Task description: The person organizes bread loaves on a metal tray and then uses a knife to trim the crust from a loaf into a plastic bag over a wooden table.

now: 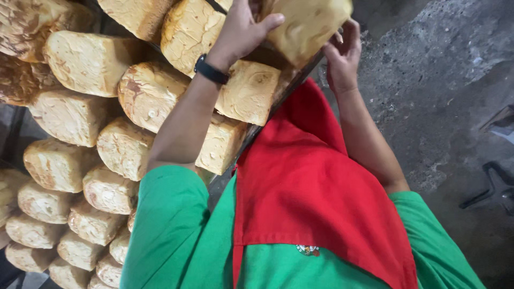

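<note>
Head view, left hand: the left hand is up at the top of the picture, fingers spread and pressed against the near side of a loaf, thumb stretched across its lower edge; a black watch sits on the wrist
Head view, right hand: the right hand cups the same loaf from underneath and from the right, fingers curled up along its side
Head view, grip: both hands hold the one loaf between them, palms facing each other
Head view, loaf: pale yellow with a browner crust, tilted, held just above the right edge of the tray, at the tray's far end
Head view, tray: a dark metal edge runs slantwise from the top middle down toward the person's chest; it is packed with rows of loaves, crusts cracked and lightly browned, lying close and touching
Head view, clothing: green short sleeves and a red apron fill the lower middle
Head view, floor: grey rough concrete on the right, with a dark metal piece near the right edge
</note>
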